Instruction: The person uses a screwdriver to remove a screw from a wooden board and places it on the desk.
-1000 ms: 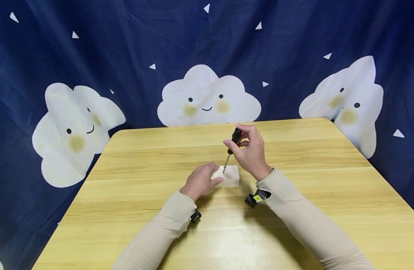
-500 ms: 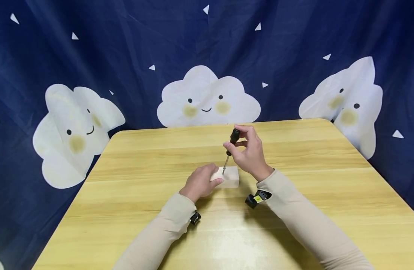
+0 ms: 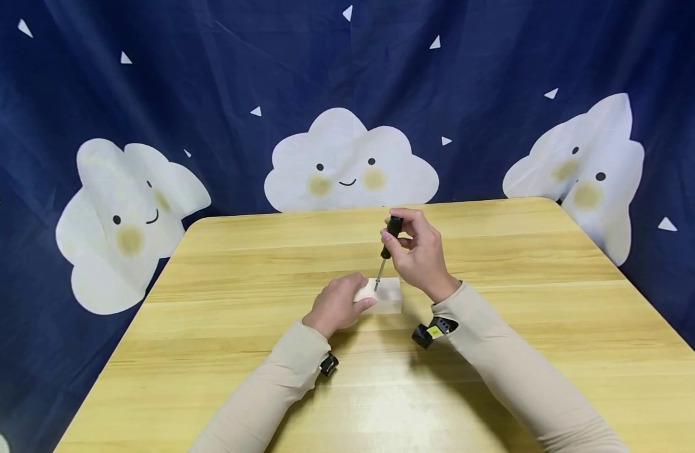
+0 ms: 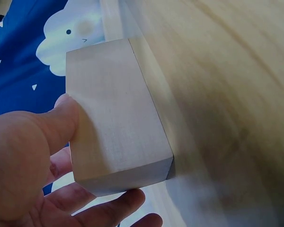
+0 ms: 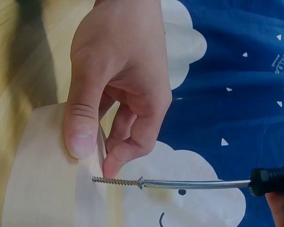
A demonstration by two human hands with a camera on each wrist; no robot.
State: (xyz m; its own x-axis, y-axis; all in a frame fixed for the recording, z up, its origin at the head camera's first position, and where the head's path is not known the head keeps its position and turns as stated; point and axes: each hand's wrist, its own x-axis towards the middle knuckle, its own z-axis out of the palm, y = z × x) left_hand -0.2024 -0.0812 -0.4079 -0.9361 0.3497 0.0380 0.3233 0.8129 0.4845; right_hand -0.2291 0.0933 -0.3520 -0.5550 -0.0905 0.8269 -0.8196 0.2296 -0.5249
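Head view looks down, forward from above left hand (image 3: pixel 336 305) and right hand (image 3: pixel 424 257); close in, both wrist views face the shared block (image 4: pixel 113 113)!

Left hand (image 3: pixel 337 305) low, right hand (image 3: pixel 425 253) higher with bent fingers (image 3: pixel 409 216), both forearms (image 3: pixel 511 358) inward.

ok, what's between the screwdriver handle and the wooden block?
The metal shaft, then a threaded screw, head against the shaft's end, point toward the wooden block. Clearest in the right wrist view.
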